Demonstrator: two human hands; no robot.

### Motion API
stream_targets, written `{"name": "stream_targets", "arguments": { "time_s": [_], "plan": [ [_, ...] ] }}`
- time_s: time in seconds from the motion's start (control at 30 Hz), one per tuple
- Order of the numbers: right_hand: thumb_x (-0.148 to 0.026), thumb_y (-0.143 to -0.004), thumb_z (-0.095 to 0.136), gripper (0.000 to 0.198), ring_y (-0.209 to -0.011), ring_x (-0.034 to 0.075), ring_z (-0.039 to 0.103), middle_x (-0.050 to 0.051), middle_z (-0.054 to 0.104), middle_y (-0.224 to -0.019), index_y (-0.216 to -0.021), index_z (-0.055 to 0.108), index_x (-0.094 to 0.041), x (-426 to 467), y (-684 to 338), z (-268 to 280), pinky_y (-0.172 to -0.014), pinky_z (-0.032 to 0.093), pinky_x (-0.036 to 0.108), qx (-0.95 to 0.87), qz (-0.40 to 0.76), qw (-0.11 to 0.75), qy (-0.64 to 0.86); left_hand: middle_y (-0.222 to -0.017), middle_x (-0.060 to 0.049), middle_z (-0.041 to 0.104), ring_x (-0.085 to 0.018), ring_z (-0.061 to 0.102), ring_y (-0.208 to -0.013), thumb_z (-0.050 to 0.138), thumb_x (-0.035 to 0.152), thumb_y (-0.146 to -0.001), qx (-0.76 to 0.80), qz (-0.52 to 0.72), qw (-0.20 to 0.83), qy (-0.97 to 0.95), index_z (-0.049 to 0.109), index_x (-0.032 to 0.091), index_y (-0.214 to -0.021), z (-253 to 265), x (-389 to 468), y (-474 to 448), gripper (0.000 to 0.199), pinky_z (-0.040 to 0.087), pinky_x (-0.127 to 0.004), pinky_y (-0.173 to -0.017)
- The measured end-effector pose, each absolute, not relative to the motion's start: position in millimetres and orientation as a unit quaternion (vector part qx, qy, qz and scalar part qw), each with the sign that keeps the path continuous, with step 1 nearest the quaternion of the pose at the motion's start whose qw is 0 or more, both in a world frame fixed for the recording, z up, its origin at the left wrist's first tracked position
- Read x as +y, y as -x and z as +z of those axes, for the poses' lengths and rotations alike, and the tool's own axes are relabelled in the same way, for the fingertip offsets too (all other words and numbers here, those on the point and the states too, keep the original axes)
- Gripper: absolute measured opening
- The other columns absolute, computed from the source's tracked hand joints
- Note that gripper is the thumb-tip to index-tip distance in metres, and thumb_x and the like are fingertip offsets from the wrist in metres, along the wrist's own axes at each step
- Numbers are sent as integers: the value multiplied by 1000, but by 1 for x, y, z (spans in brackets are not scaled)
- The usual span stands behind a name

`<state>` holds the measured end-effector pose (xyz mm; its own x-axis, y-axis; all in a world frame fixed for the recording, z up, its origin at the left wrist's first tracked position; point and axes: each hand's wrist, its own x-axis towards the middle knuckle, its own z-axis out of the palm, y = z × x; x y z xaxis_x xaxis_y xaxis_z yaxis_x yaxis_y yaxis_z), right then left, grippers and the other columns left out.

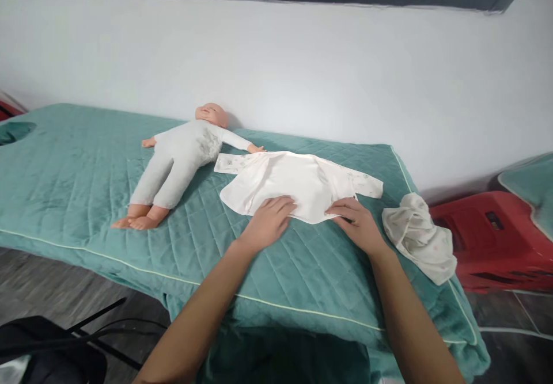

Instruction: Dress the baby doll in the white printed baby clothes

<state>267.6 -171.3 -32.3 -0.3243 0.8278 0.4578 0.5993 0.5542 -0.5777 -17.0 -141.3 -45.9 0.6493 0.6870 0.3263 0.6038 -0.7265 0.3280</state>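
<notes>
A white baby shirt (298, 179) with small prints on its sleeves lies spread on the green quilted cover (298, 269), its front parted and the plain inside showing. My left hand (270, 220) rests on its lower edge, fingers stretched out flat over the cloth. At the lower right corner, my right hand (356, 223) has the hem between thumb and fingers. To the left of the shirt lies a baby doll (185, 148) on its back, with a white cloth body and bare feet; one of its hands is close to the shirt's left sleeve.
A crumpled, pale printed cloth (419, 237) sits at the right edge of the bed. Beyond that edge stands a red plastic stool (496, 237). A white wall (302, 67) runs behind the bed. Black chair parts (56, 343) show at the lower left.
</notes>
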Motion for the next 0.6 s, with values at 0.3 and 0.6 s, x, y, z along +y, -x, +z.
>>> {"name": "stream_targets", "arguments": {
  "time_s": [0.3, 0.6],
  "plan": [
    [-35, -97, 60, 18, -93, 24, 63, 7, 69, -95, -96, 77, -29, -201, -270, -38, -84, 52, 45, -786, 159, 362, 475, -95, -7, 73, -25, 62, -93, 44, 9, -92, 496, 194, -64, -844, 66, 22, -87, -46, -147, 65, 26, 38, -41, -78],
    [-34, -100, 53, 26, -87, 24, 60, 8, 67, -89, -82, 69, -24, -207, -254, -37, -82, 50, 45, -776, 90, 352, 516, -95, -4, 73, -23, 62, -93, 47, 6, -86, 475, 235, -34, -847, 67, 21, -90, -47, -157, 74, 26, 40, -40, -80]
  ]
}}
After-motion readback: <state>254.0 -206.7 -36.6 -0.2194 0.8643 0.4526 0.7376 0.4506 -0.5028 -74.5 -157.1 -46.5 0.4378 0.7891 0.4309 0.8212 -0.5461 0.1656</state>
